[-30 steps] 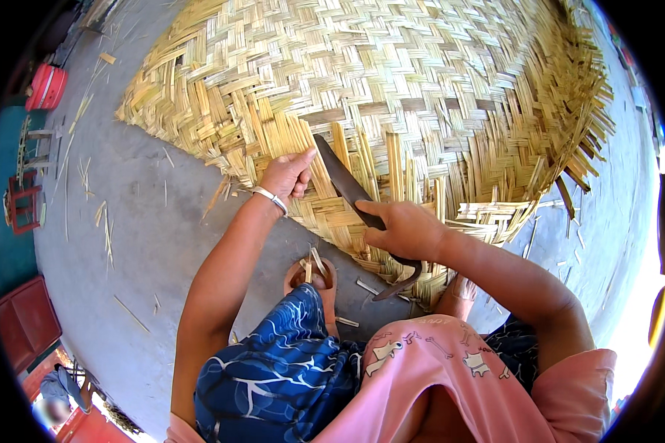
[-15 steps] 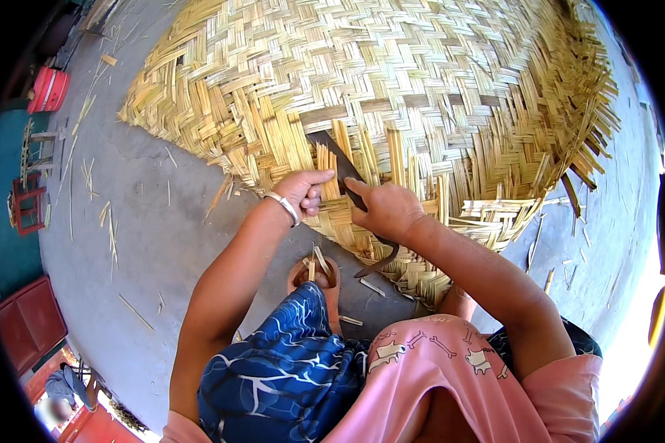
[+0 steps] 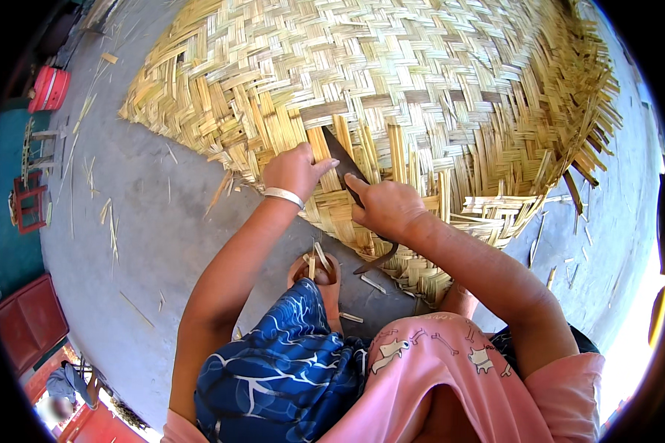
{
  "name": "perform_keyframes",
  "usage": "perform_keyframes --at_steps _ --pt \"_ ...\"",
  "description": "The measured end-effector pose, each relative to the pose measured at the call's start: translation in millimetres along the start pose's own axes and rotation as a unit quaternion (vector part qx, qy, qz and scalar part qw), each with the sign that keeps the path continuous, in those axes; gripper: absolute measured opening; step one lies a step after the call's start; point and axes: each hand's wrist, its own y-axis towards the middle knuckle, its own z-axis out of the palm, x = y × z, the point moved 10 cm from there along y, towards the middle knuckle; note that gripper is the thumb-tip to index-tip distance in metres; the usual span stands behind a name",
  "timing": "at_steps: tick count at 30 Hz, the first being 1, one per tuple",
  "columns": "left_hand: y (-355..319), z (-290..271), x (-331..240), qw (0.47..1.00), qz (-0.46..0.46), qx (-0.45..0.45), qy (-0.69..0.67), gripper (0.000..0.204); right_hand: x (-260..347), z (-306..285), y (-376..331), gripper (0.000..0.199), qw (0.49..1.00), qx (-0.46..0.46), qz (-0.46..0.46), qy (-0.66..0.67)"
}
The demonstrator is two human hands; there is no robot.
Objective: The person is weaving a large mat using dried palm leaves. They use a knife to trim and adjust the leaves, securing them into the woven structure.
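A large woven mat [image 3: 421, 66] of pale yellow split-bamboo strips lies before me. My right hand [image 3: 389, 208] is wrapped round a dark long-bladed knife [image 3: 341, 156]; its blade points up and left over the weave, and its curved tail comes out below the hand. Just left of the blade, my left hand [image 3: 292, 174], with a pale bangle at the wrist, presses on the strips near the mat's near edge. Its fingers curl down and are mostly hidden, with the thumb stretched toward the blade. Loose strip ends [image 3: 396, 153] stand up right of the blade.
Grey floor [image 3: 155, 258] with scattered bamboo slivers surrounds the mat. A red container [image 3: 49, 88] and a small red frame [image 3: 28, 205] are at the far left. My sandalled foot [image 3: 319, 270] is close to the near edge. Frayed strip ends [image 3: 587, 159] stick out at the right.
My left hand has moved up and slightly left, turning its back upward; the strip end beside its thumb is now covered. The knife's blade has shifted slightly, the right hand barely.
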Motion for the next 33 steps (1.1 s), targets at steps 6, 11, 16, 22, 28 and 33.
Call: perform_keyframes --at_steps 6,11,16,22,28,33 --pt "-4 4 15 0.988 0.047 -0.150 0.004 0.053 -2 -14 -36 0.046 0.997 0.076 -0.004 -0.030" --pt "7 22 19 1.000 -0.009 -0.011 -0.011 0.048 -44 -35 -119 0.049 0.987 0.155 0.003 -0.037" --pt "17 7 33 0.953 -0.031 -0.100 -0.284 0.034 -54 -59 -134 0.058 0.975 0.086 -0.007 0.203" --pt "12 58 -8 0.819 -0.117 0.183 -0.531 0.027 -24 -45 -113 0.058 0.898 0.119 -0.050 0.421" --pt "-6 70 16 0.820 -0.161 0.057 -0.546 0.022 -14 -1 -96 0.060 0.876 0.116 -0.078 0.462" --pt "-17 77 25 0.779 -0.236 0.042 -0.579 0.023 -36 16 -72 0.059 0.874 0.109 0.036 0.472"
